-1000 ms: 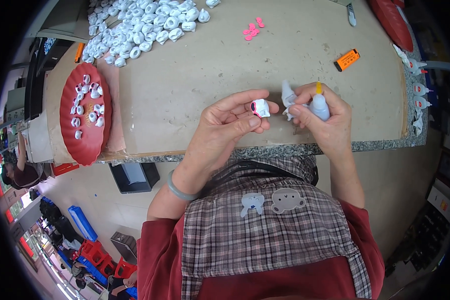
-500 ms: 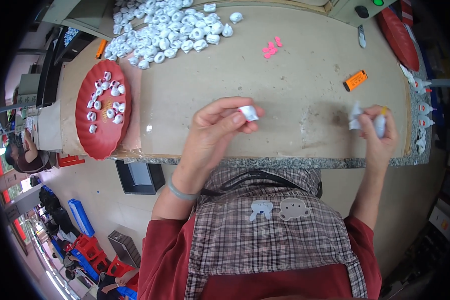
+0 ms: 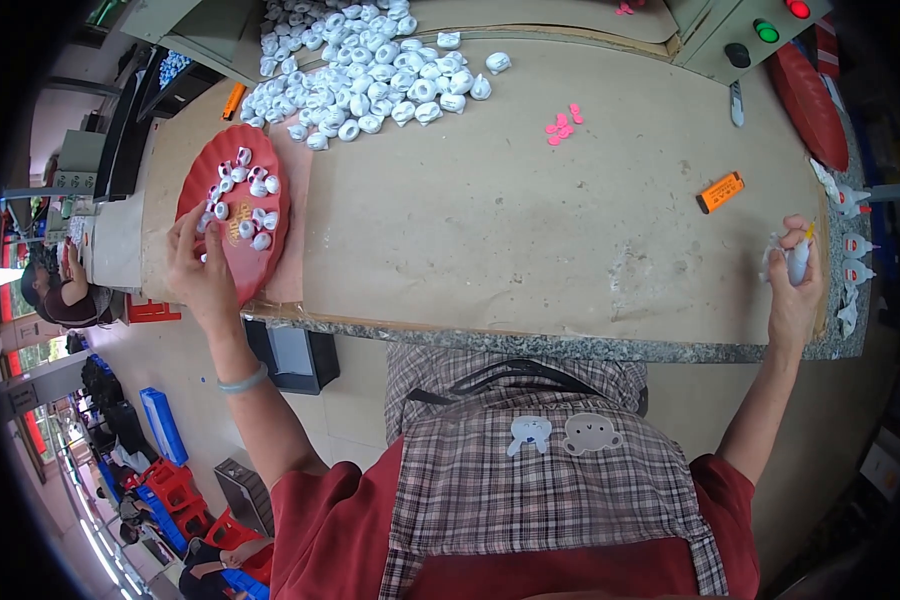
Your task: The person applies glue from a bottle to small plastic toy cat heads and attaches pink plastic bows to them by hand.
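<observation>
- Head view: small, rounded white pieces, some with dark or pink trim, lie loosely grouped in the scalloped red tray at the left of the table.
- Head view: half a second ago the left hand held one piece over mid-table; now it reaches over the tray's edge. The right hand has moved further right.
- Head view: left thumb and fingers stand apart by the pieces; I cannot tell whether they hold one. Right fingers curl around a yellow-tipped bottle and a white tissue.
</observation>
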`<state>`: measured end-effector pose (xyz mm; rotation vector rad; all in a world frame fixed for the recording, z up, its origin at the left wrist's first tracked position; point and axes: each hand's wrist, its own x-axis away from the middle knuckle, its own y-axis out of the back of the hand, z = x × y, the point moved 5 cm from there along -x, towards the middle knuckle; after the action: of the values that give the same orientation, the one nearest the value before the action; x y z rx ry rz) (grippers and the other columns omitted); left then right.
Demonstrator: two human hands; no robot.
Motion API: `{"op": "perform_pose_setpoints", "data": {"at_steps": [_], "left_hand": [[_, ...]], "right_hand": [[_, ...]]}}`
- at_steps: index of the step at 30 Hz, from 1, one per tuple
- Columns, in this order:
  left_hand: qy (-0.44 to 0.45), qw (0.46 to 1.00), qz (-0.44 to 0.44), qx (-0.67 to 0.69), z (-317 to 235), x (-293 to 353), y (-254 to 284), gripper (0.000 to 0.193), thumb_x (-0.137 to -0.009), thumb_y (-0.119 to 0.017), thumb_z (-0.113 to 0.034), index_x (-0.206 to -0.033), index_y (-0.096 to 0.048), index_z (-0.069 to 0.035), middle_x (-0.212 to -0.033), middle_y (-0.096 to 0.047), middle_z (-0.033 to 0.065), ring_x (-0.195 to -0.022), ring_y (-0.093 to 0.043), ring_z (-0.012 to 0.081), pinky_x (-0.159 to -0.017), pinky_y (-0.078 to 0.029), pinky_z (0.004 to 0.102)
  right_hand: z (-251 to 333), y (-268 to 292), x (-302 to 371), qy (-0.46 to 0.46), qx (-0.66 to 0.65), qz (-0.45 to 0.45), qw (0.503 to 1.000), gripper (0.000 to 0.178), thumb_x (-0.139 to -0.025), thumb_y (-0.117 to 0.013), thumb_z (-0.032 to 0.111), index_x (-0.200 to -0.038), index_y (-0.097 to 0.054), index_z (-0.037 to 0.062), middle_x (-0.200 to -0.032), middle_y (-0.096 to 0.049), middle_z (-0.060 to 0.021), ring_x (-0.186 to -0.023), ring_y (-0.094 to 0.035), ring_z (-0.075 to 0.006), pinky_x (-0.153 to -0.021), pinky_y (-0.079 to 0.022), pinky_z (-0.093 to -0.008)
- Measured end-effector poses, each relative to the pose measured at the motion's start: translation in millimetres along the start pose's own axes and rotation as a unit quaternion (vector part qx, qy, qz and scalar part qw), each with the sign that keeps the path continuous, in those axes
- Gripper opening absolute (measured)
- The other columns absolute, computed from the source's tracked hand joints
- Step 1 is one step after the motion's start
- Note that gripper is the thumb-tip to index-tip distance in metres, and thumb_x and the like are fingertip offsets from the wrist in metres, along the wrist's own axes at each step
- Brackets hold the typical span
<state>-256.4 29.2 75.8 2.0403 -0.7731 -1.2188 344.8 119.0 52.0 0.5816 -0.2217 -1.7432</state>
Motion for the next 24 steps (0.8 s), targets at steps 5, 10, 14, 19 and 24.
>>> {"op": "perform_pose_setpoints", "data": {"at_steps": [5, 10, 14, 19, 24], "left_hand": [[-0.066, 0.987, 0.042, -0.143, -7.9, -6.0, -14.5, 0.030, -0.082, -0.058, -0.003, -0.111, -0.063, -0.009, -0.114, -0.059, 0.0132, -0.104, -0.056, 0.0300, -0.088, -0.045, 0.0379], [-0.192, 0.980, 0.024, -0.055, -107.0, -21.9, -47.9, 0.034, -0.078, -0.062, -0.006, -0.112, -0.061, -0.006, -0.119, -0.056, 0.0122, -0.112, -0.048, 0.0331, -0.094, -0.039, 0.0413], [-0.291, 0.952, 0.065, 0.065, -178.1, -34.2, -107.8, 0.024, -0.078, -0.062, -0.007, -0.102, -0.065, -0.006, -0.111, -0.060, 0.0114, -0.105, -0.052, 0.0305, -0.091, -0.042, 0.0369], [-0.349, 0.926, 0.103, 0.102, -228.4, -44.4, -179.1, 0.020, -0.076, -0.064, -0.008, -0.095, -0.065, -0.004, -0.095, -0.063, 0.0106, -0.092, -0.055, 0.0292, -0.084, -0.044, 0.0387], [-0.375, 0.914, 0.152, -0.031, -243.2, -44.1, -210.2, 0.019, -0.075, -0.064, -0.008, -0.094, -0.065, -0.004, -0.090, -0.064, 0.0090, -0.089, -0.056, 0.0287, -0.080, -0.045, 0.0393]], "right_hand": [[-21.7, 23.2, -15.5, 0.032, 0.056, -0.007, 0.998, 0.013, -0.088, -0.056, 0.008, -0.100, -0.055, 0.0039, -0.105, -0.058, -0.0056, -0.080, -0.054, -0.0086, -0.067, -0.044, -0.0204], [-30.5, 37.4, -26.5, -0.024, 0.196, -0.040, 0.979, 0.022, -0.089, -0.061, 0.016, -0.104, -0.060, 0.0014, -0.094, -0.060, -0.0078, -0.083, -0.056, -0.0145, -0.074, -0.045, -0.0257], [-25.8, 39.2, -34.4, 0.153, 0.335, -0.055, 0.928, 0.020, -0.087, -0.062, 0.016, -0.101, -0.062, 0.0007, -0.089, -0.058, -0.0081, -0.083, -0.056, -0.0175, -0.075, -0.045, -0.0262], [-18.5, 44.7, -35.4, 0.082, 0.338, -0.107, 0.931, 0.021, -0.084, -0.067, 0.016, -0.099, -0.062, 0.0009, -0.088, -0.059, -0.0071, -0.081, -0.055, -0.0166, -0.077, -0.045, -0.0259], [-17.7, 44.9, -32.7, 0.080, 0.252, -0.135, 0.955, 0.021, -0.084, -0.068, 0.015, -0.097, -0.062, 0.0010, -0.086, -0.062, -0.0049, -0.071, -0.054, -0.0117, -0.065, -0.046, -0.0247]]}}
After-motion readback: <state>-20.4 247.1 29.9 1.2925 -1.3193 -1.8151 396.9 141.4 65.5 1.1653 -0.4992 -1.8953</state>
